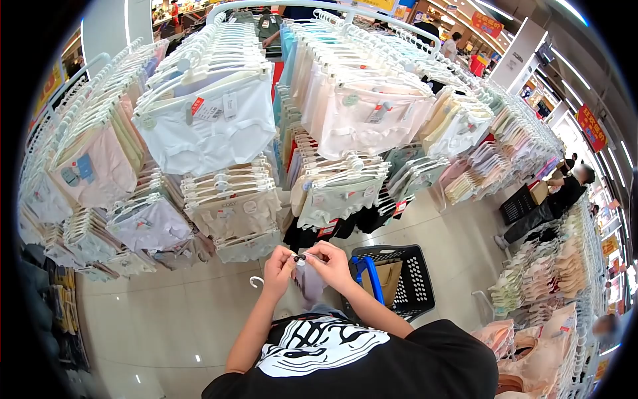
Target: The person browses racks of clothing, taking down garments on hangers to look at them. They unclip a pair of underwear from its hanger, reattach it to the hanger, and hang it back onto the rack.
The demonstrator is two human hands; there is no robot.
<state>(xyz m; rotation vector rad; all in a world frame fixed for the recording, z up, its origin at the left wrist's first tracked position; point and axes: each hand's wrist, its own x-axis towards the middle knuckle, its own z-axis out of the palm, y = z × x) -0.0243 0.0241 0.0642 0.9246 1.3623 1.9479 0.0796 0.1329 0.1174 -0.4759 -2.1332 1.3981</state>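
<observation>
In front of my chest, my left hand (pixel 279 271) and my right hand (pixel 330 267) are close together with fingers pinched. Between their fingertips is a small dark piece (pixel 299 257). A pale mauve garment (pixel 310 282) hangs down below the fingers, its upper edge by my right hand. The white hook of a clothes hanger (pixel 256 282) sticks out to the left of my left hand; the rest of that hanger is mostly hidden by the hand.
Racks of underwear on white hangers stand ahead, with white briefs (pixel 206 126) and pink briefs (pixel 372 116) foremost. A black shopping basket (pixel 420 279) with a blue handle (pixel 369 276) sits on the floor at right, holding a brown item. Further right, a person (pixel 561 199) stands in the aisle.
</observation>
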